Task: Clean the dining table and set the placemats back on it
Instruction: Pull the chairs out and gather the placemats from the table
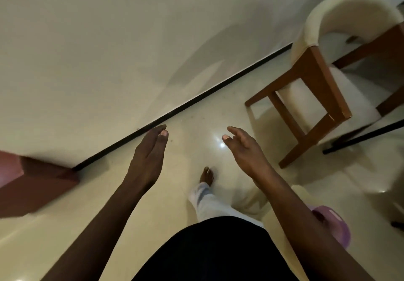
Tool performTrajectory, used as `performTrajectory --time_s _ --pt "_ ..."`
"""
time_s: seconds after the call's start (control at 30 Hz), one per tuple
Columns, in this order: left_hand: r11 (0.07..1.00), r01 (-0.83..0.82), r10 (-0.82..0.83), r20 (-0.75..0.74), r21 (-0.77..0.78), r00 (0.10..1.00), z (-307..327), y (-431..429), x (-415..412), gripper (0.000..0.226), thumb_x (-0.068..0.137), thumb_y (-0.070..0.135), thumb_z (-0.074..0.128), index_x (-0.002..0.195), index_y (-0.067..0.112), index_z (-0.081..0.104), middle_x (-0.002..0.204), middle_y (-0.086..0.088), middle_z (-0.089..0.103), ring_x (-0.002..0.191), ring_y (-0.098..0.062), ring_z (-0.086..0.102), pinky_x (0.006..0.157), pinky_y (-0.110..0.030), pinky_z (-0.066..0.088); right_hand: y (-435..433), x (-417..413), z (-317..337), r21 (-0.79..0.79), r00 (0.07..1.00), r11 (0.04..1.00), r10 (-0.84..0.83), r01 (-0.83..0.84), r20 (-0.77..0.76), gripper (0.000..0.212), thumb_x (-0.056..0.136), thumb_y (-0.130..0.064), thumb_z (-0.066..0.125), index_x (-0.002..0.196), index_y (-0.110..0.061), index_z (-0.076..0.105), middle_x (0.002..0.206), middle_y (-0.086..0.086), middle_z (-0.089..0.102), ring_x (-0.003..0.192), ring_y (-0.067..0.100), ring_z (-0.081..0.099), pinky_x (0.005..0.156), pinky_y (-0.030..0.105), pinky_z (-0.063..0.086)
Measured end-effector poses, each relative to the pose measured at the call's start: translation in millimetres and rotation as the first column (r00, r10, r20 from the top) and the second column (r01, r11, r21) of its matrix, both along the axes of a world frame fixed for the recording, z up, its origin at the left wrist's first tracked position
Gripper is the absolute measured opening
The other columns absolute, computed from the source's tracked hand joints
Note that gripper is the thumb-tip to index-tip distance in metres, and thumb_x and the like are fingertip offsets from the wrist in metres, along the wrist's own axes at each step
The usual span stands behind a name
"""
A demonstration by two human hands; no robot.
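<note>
Nearest the camera is the person's dark top (209, 252), with one pale trouser leg (207, 202) and one bare foot (206, 176) stepping out onto the floor (153, 215), a glossy cream tile that throws back a bright spot of light. Two bare forearms reach forward over it. The left hand (148, 156) is flat, fingers together and straight, its grip apart and holding nothing. The right hand (244, 149) is loosely spread, fingers slightly curled, also empty. Neither hand touches anything.

Low at the right, partly hidden behind the right forearm, sits one purple plastic object (334, 226) on the floor (too blurred to tell what it is). At the left edge a reddish-brown block-shaped piece of furniture (37, 184) stands on the tiles, against the wall.

Farther out, a thin black skirting line (185, 105) runs diagonally where the floor meets a plain off-white wall (98, 40). At the upper right stands one chair (317, 73) with a brown wooden frame and cream curved back, well apart from both hands. Neither the bench nor any placemat shows in this view.
</note>
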State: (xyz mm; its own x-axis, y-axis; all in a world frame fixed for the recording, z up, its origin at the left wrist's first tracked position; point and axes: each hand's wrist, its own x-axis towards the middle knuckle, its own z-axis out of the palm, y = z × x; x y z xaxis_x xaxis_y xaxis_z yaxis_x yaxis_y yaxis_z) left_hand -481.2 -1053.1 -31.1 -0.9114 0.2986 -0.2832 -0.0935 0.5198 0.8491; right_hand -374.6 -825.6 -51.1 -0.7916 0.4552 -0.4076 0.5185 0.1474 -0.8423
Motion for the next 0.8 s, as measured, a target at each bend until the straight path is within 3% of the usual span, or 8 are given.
performTrajectory --time_s 0.1,0.3,0.43,0.57,0.67,0.8 --pt "0.998 0.069 -0.069 -0.001 0.001 0.998 0 48 -58 0.045 0.106 0.057 0.041 0.144 0.039 0.055 0.145 0.022 0.056 0.134 0.000 0.049 0.110 -0.027 0.036 37 -44 -4 -0.017 0.997 0.997 -0.074 0.074 -0.005 0.048 0.102 -0.049 0.055 0.149 -0.039 0.048 0.156 -0.010 0.047 0.130 -0.002 0.040 0.106 0.031 0.038" --pt "0.986 0.166 -0.166 -0.020 -0.007 0.986 17 156 -159 0.043 0.108 0.050 0.041 0.145 0.034 0.055 0.139 0.026 0.053 0.127 0.008 0.045 0.094 -0.005 0.028 121 -128 1 -0.034 0.988 0.987 -0.155 0.154 -0.008 0.051 0.101 -0.052 0.056 0.150 -0.040 0.047 0.159 -0.006 0.044 0.142 0.008 0.041 0.110 0.036 0.040" --pt "0.970 0.242 -0.241 -0.033 0.006 0.970 23 229 -221 0.042 0.108 0.050 0.041 0.145 0.035 0.056 0.139 0.026 0.052 0.124 0.010 0.044 0.092 -0.005 0.029 182 -177 6 -0.015 0.977 0.977 -0.213 0.213 -0.018 0.051 0.102 -0.050 0.056 0.151 -0.038 0.047 0.158 -0.008 0.044 0.144 0.012 0.042 0.105 0.032 0.039" --pt "0.946 0.322 -0.321 -0.033 0.027 0.946 20 299 -276 0.041 0.107 0.050 0.042 0.143 0.037 0.057 0.139 0.025 0.054 0.117 0.016 0.047 0.093 -0.005 0.028 238 -214 6 -0.004 0.948 0.948 -0.317 0.318 -0.035 0.050 0.102 -0.048 0.058 0.149 -0.035 0.051 0.154 -0.011 0.048 0.139 0.006 0.044 0.110 0.034 0.040" --pt "0.900 0.435 -0.434 -0.054 0.017 0.899 11 357 -322 0.042 0.108 0.049 0.042 0.145 0.035 0.056 0.146 0.021 0.055 0.126 0.009 0.047 0.094 -0.003 0.028 279 -241 3 0.008 0.914 0.915 -0.402 0.403 -0.048 0.048 0.101 -0.045 0.059 0.147 -0.032 0.053 0.150 -0.009 0.052 0.138 0.010 0.048 0.115 0.044 0.043" --pt "0.839 0.544 -0.541 -0.083 0.019 0.837 5 437 -385 0.044 0.109 0.048 0.040 0.147 0.032 0.055 0.148 0.016 0.055 0.129 0.004 0.047 0.100 -0.011 0.031 334 -276 1 0.053 0.869 0.868 -0.494 0.495 -0.016 0.050 0.102 -0.048 0.057 0.149 -0.033 0.050 0.152 -0.008 0.048 0.138 0.014 0.046 0.112 0.043 0.044"
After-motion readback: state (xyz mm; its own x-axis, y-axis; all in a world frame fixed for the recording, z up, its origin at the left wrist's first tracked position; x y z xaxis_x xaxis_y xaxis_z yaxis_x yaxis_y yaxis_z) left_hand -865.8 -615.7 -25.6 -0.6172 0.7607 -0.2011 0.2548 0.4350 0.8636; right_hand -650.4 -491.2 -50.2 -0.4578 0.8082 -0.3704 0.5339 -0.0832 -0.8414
